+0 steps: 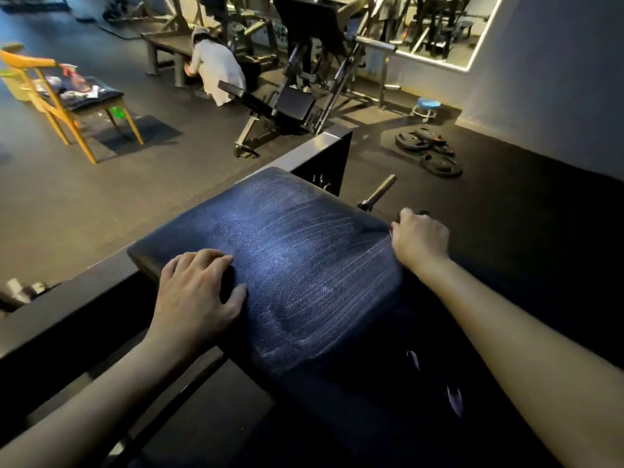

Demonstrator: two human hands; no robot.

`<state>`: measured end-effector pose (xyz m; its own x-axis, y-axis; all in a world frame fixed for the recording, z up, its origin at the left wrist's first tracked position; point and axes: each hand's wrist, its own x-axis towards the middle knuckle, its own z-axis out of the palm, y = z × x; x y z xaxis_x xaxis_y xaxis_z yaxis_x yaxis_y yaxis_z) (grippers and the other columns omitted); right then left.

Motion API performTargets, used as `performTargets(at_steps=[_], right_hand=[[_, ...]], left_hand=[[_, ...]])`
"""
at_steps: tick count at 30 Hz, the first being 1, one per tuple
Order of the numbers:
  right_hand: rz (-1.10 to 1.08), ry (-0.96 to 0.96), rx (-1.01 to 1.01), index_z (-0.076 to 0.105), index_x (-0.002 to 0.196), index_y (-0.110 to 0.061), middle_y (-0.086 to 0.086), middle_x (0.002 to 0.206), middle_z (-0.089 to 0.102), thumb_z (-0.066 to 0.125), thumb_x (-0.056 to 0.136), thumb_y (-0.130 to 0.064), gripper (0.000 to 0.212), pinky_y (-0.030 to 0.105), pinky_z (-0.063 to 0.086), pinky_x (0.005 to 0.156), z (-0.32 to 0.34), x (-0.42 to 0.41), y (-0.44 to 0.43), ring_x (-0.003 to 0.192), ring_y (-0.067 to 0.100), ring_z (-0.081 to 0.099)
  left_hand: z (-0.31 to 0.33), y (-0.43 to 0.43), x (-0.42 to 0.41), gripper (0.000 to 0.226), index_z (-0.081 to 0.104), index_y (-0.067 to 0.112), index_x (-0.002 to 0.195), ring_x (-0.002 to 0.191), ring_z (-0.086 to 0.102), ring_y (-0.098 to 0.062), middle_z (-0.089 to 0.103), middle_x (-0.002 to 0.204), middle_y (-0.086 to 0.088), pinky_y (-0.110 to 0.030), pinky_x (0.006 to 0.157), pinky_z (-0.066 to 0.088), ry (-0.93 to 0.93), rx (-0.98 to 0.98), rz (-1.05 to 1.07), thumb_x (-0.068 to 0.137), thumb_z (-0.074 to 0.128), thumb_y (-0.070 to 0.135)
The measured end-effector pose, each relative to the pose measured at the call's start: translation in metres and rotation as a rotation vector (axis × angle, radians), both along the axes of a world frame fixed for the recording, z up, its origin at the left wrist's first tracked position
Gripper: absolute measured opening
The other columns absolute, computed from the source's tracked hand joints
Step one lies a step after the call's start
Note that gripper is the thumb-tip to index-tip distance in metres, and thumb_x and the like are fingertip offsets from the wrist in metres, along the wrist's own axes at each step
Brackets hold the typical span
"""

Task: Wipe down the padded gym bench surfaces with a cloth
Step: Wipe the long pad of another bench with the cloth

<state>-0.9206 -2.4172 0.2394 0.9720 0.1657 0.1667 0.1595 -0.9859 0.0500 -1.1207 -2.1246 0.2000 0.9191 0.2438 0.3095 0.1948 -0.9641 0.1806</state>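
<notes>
Presently the left hand [194, 292] lies flat on the padded bench surface [304, 258], its fingers [202, 256] released, spread and slightly bent, tips touching the pad's near left corner. The pad runs from under these fingers away to the right and forward. Its dark blue cover shows pale wipe streaks across most of the top.

The right hand [420, 238] sits at the pad's right edge with fingers clenched, knuckles up. What they grasp cannot be told: a dark scrap shows just beyond the knuckles, and whether it is the cloth is unclear.

Just left of the left fingers runs a black frame rail [67, 309], touching the pad's side. Beyond the right fingers a short metal peg [380, 192] projects from the frame. Well beyond it, weight plates [429, 150] lie stacked on the floor. Far beyond the left fingers stands a wooden chair [64, 96] carrying assorted items, and another person [217, 69] crouches by a machine.
</notes>
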Motion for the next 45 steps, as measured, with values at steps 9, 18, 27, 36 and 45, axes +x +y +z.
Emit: performTargets(at_steps=[9, 18, 27, 36, 45], right_hand=[[0.769, 0.152, 0.254, 0.055, 0.096, -0.019, 0.007, 0.093, 0.071, 0.048, 0.098, -0.041, 0.023, 0.037, 0.045, 0.065, -0.009, -0.167, 0.051, 0.085, 0.035, 0.069], [0.191, 0.046, 0.085, 0.054, 0.115, -0.011, 0.020, 0.117, 0.069, 0.045, 0.105, -0.031, 0.024, 0.039, 0.042, 0.077, -0.001, 0.015, 0.011, 0.109, 0.039, 0.065], [0.936, 0.079, 0.227, 0.058, 0.095, -0.019, 0.009, 0.089, 0.072, 0.050, 0.099, -0.039, 0.021, 0.036, 0.046, 0.061, -0.011, -0.156, 0.053, 0.079, 0.035, 0.070], [0.355, 0.047, 0.189, 0.054, 0.114, -0.012, 0.020, 0.113, 0.069, 0.044, 0.105, -0.031, 0.023, 0.040, 0.047, 0.079, -0.007, -0.034, 0.057, 0.105, 0.039, 0.067], [0.953, 0.051, 0.177, 0.056, 0.089, -0.020, 0.006, 0.086, 0.072, 0.054, 0.097, -0.038, 0.020, 0.037, 0.044, 0.058, -0.011, -0.153, 0.042, 0.079, 0.035, 0.069]], left_hand=[[0.004, -0.028, -0.034, 0.084, 0.075, 0.016, 0.119, 0.113, 0.062, -0.033, 0.068, 0.121, -0.004, -0.051, 0.102, 0.044, 0.074, -0.040, 0.146, 0.075, 0.040, 0.078], [-0.012, -0.037, -0.052, 0.103, 0.061, 0.010, 0.141, 0.140, 0.048, -0.031, 0.055, 0.149, -0.011, -0.053, 0.118, 0.034, 0.111, -0.160, 0.136, 0.073, 0.035, 0.083], [0.007, -0.002, -0.063, 0.118, 0.055, 0.018, 0.146, 0.148, 0.038, -0.016, 0.042, 0.158, 0.007, -0.043, 0.125, 0.026, 0.180, -0.477, -0.065, 0.054, 0.054, 0.091], [-0.004, -0.003, -0.072, 0.140, 0.038, 0.018, 0.157, 0.155, 0.017, -0.012, 0.024, 0.166, 0.005, -0.039, 0.128, 0.017, 0.228, -0.339, -0.135, 0.050, 0.041, 0.108], [-0.008, -0.009, -0.073, 0.139, 0.038, 0.021, 0.157, 0.154, 0.021, -0.008, 0.029, 0.166, 0.006, -0.047, 0.126, 0.021, 0.180, -0.276, -0.079, 0.051, 0.033, 0.109]])
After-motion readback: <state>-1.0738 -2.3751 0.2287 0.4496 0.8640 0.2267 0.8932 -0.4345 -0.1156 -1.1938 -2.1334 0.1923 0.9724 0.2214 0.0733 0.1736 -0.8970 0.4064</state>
